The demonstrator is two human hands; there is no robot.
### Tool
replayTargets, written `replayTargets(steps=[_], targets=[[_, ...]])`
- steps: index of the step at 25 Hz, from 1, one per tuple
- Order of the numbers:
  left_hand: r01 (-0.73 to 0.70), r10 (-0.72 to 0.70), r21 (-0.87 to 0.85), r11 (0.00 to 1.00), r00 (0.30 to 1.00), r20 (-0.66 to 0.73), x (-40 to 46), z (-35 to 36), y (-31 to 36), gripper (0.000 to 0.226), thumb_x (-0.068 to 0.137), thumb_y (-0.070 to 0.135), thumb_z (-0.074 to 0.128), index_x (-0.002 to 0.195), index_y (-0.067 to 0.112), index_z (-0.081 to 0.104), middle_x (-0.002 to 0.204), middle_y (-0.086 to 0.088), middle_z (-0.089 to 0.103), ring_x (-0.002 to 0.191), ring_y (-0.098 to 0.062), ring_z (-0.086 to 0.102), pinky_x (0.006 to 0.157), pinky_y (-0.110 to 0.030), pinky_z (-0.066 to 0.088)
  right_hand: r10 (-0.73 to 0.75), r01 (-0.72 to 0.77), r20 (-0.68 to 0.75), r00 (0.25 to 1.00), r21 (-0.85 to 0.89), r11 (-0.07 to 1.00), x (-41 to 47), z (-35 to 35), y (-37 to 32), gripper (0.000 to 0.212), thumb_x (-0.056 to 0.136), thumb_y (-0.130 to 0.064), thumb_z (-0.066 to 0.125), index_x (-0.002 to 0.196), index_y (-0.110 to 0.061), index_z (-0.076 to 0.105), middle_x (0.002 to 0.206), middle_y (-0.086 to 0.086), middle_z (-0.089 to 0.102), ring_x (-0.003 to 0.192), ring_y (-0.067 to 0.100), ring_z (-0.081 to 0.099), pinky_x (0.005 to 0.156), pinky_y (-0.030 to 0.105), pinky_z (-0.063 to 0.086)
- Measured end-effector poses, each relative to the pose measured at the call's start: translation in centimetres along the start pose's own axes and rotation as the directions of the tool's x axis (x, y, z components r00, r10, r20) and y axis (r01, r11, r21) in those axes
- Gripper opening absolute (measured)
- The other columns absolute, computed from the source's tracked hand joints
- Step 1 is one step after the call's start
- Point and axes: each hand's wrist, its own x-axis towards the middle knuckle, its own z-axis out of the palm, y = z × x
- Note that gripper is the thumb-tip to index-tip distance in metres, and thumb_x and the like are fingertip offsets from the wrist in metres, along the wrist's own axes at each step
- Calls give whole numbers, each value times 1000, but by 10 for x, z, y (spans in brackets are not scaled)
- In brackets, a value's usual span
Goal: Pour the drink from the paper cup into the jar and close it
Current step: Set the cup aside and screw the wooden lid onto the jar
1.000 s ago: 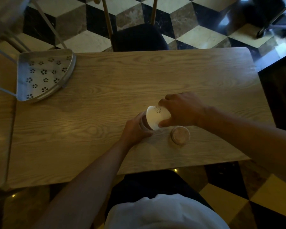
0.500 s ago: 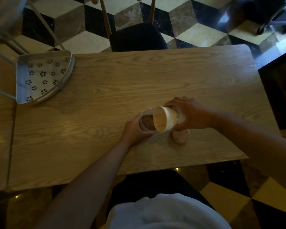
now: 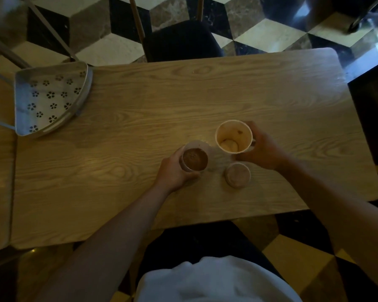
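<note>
Pour looks done: jar stands upright on the table, open, filled near the top with brown drink. Left hand wraps it from the near-left side, fingers curled against the glass, thumb on the near side. Cup is upright just right of and behind the jar, apart from it, inside nearly empty with only pale foam residue at the bottom. Right hand grips the cup's right side, fingers curved round its wall; can't tell if the cup rests on the table or hangs just above. Lid lies flat on the table near the edge, between the hands, untouched, just below the cup. Left to do: release cup, pick up lid, close jar.
</note>
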Motion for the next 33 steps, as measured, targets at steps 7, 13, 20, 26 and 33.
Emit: replayTargets(steps=[7, 13, 20, 26, 33], targets=[[-32, 32, -13, 999, 999, -6, -1, 0, 1, 100, 49, 43, 96, 138, 25, 55, 129, 9, 64, 118, -7, 58, 101, -32, 49, 210, -109, -328, 921, 300, 948, 3, 12, 42, 82, 64, -30, 95, 129, -31, 45, 124, -4, 62, 114, 13, 65, 90, 41, 59], [-45, 44, -40, 998, 999, -22, -5, -1, 6, 93, 51, 37, 97, 134, 24, 58, 122, 11, 67, 114, -4, 60, 99, -29, 50, 245, -87, -405, 881, 371, 925, 4, 10, 48, 84, 69, -17, 92, 136, -23, 41, 124, -5, 59, 114, 11, 64, 87, 34, 59], [-31, 30, -44, 999, 999, -33, -6, 0, 7, 93, 51, 36, 97, 135, 22, 58, 123, 9, 67, 115, -5, 60, 99, -28, 49, 378, -335, -301, 875, 187, 924, -3, 17, 65, 84, 69, -33, 88, 139, -21, 44, 129, 2, 57, 116, 14, 61, 90, 35, 57], [-44, 42, -52, 998, 999, -30, -7, 0, 9, 90, 52, 31, 97, 133, 22, 59, 120, 12, 65, 112, -4, 59, 95, -22, 47, 453, -479, -195, 870, -554, 681, -36, 68, 52, 101, 65, -83, 56, 141, -18, 43, 137, 17, 47, 127, 37, 44, 101, 49, 41], [-53, 51, -68, 996, 998, -31, -8, 1, 6, 90, 53, 31, 97, 134, 25, 58, 124, 10, 66, 115, -5, 59, 98, -27, 50, 461, -467, -196, 866, -647, 603, -34, 88, 34, 83, 68, -60, 73, 129, -17, 36, 130, 17, 42, 121, 41, 42, 96, 52, 42]])
